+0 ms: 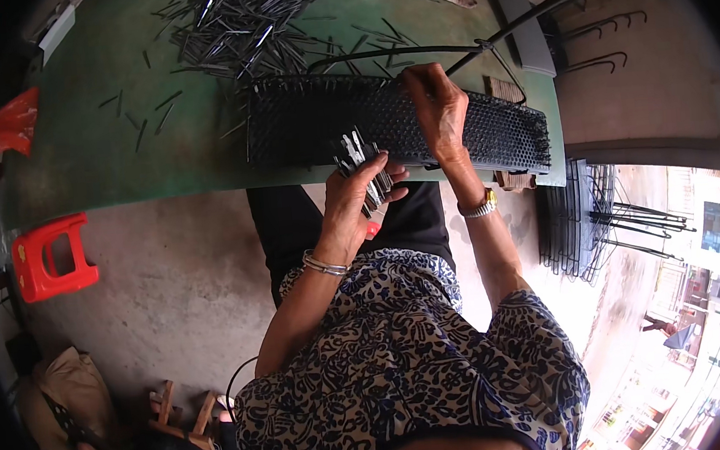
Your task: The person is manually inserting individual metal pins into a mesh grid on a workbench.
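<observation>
My left hand (pixel 346 202) is closed around a bundle of thin metal strips (pixel 356 151), some shiny and some dark, just in front of a long black mesh rack (pixel 309 119). The rack lies along the near edge of the table, its face full of small holes. Over the rack's far edge, right of its middle, my right hand (pixel 439 104) has its fingers pinched together and bent down. Whatever is between those fingertips is hidden by the hand. A large heap of dark thin strips (pixel 235 32) lies beyond the rack.
The green table (pixel 76 163) carries loose strips left of the rack. A black metal rod frame (pixel 546 7) rises behind the rack to the right. A red plastic stool (pixel 29 261) stands on the floor at left. Stacked dark racks (pixel 576 225) with rods stand at right.
</observation>
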